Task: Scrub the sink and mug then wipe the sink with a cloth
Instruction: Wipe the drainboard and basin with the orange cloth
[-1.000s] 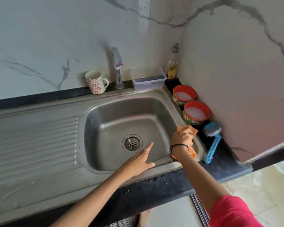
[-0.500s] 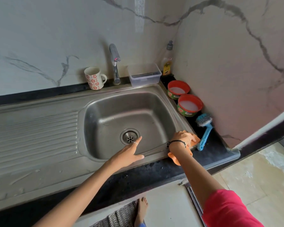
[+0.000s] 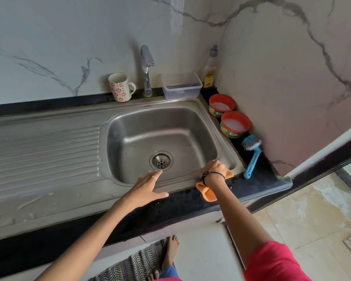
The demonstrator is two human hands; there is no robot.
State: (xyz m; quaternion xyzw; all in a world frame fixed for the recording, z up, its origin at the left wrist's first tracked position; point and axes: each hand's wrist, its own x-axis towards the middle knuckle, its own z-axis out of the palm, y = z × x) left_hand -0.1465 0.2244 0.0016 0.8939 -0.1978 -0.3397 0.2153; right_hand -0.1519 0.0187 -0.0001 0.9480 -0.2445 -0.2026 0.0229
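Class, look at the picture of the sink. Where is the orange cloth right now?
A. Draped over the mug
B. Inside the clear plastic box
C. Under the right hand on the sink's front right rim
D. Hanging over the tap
C: the right hand grips the orange cloth on the front right rim of the sink, its end spilling over the counter edge.

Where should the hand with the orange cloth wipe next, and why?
Probably leftward along the sink's front rim. The right hand presses the orange cloth on the front right corner, and the rim toward the open left hand looks unwiped. Streaks also show on the draining board farther left.
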